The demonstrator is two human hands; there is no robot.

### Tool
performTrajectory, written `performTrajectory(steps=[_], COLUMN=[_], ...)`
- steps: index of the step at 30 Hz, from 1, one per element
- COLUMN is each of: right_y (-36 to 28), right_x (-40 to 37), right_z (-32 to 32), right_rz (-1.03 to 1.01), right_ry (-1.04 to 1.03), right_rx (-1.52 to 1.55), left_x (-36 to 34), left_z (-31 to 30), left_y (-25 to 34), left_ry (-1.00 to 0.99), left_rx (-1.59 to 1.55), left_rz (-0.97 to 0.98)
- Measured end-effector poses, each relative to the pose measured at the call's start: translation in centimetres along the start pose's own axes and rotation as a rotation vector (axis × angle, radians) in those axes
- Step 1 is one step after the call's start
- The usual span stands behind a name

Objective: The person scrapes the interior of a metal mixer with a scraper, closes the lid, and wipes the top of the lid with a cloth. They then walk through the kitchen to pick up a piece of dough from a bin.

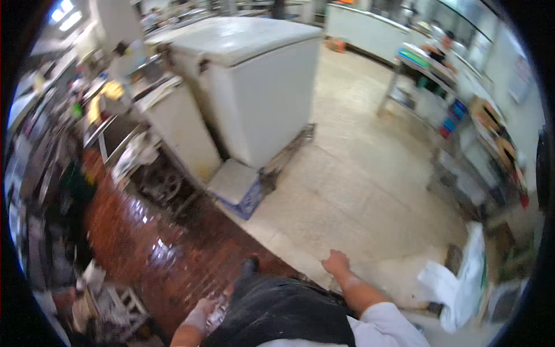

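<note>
My right hand (336, 262) hangs out in front over the pale floor, fingers loosely apart and nothing visible in it. Low beside the dark apron (283, 312) is my left hand (203, 307), blurred. A shiny, crinkled-looking patch (218, 315) lies right beside its fingers; I cannot make out whether the hand holds it or it is wet floor behind. One dark shoe (250, 266) shows ahead of the apron, on the reddish-brown floor (173, 254).
A large white chest freezer (272, 92) stands ahead, with a low blue-and-white block (237, 185) at its foot. Cluttered racks (162, 173) line the left. At right are shelves (474, 162) and a white plastic bag (462, 283). Another person (442, 52) is at a far table.
</note>
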State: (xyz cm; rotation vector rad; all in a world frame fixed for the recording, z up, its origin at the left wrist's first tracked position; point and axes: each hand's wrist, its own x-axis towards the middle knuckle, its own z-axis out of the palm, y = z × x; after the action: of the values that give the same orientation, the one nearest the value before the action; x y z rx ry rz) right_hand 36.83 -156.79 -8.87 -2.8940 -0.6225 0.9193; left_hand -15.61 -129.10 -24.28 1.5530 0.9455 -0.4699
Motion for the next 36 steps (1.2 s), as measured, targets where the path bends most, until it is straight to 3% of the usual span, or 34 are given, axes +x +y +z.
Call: performTrajectory(steps=[1, 2, 3, 4, 5, 9, 10, 13, 15, 16, 17, 19, 22, 24, 27, 29, 30, 33, 35, 36], right_y=[-0.5, -1.1, -1.5, -1.7, -2.1, -2.0, -2.3, -4.3, -5.7, -6.9, -7.8, -9.5, -11.6, -11.9, -9.7, -6.2, -4.3, 2.2, 8.6, 8.6], right_x=[0.3, 0.5, 0.8, 1.1, 1.7, 3.7, 3.8, 2.5, 1.9, 1.5, 1.3, 1.7, 0.6, 0.4, 1.4, 3.7, 4.4, 6.9, 13.7, 12.9], right_z=[0.4, 0.9, 1.1, 1.5, 1.9, 3.8, 3.6, 1.8, 0.8, 0.3, 0.0, 0.8, 0.7, 0.5, 1.6, 3.1, 3.7, 5.8, 8.9, 8.6], right_rz=[-0.063, -0.098, -0.137, -0.159, -0.191, -0.294, -0.278, -0.301, -0.316, -0.413, -0.509, -0.611, -0.727, -0.75, -0.708, -0.503, -0.506, -0.262, -1.013, -1.024], right_ry=[-0.016, 0.01, 0.037, -0.001, -0.042, -0.084, -0.113, -0.171, -0.192, -0.18, -0.167, -0.091, 0.003, 0.022, -0.069, -0.218, -0.218, -0.18, -0.349, -0.35], right_rx=[-0.03, -0.02, -0.009, 0.019, 0.043, -0.017, -0.058, -0.183, -0.251, -0.252, -0.251, -0.225, -0.14, -0.084, -0.006, -0.077, -0.081, -0.091, -0.526, -0.526], left_x=[-4.0, -4.5, -5.3, -2.9, -4.2, -5.4, -5.1, -2.1, -4.9, -7.0, -6.9, -6.5, -7.7, -5.8, -4.9, -4.8, -4.7, -4.7, -5.0, -5.2], left_z=[0.3, 1.1, 1.3, 2.5, 3.2, 3.1, 3.1, 4.0, 3.2, 2.8, 3.1, 3.6, 3.2, 3.2, 3.7, 4.2, 4.4, 5.1, 5.3, 5.3], left_y=[7.7, 6.6, 7.5, 4.1, 4.0, 11.9, 12.2, 10.5, 15.8, 18.4, 18.1, 17.2, 17.7, 14.2, 12.5, 12.2, 12.1, 12.1, 11.9, 11.8], left_ry=[-0.09, 0.198, 0.182, 0.398, 0.467, 0.415, 0.35, 0.451, 0.322, 0.265, 0.272, 0.464, 0.476, 0.456, 0.445, 0.456, 0.443, 0.436, 0.451, 0.428], left_rx=[0.982, 0.264, 0.309, 0.075, 0.028, 0.354, 0.383, 0.273, 0.204, 0.371, 0.368, 0.186, 0.164, 0.164, 0.121, 0.075, 0.104, 0.1, 0.067, -0.009], left_rz=[-0.086, -0.221, -0.008, 0.018, -0.013, -0.114, -0.087, -0.175, -0.207, -0.137, -0.142, -0.365, -0.437, -0.421, -0.417, -0.427, -0.411, -0.393, -0.399, -0.375])
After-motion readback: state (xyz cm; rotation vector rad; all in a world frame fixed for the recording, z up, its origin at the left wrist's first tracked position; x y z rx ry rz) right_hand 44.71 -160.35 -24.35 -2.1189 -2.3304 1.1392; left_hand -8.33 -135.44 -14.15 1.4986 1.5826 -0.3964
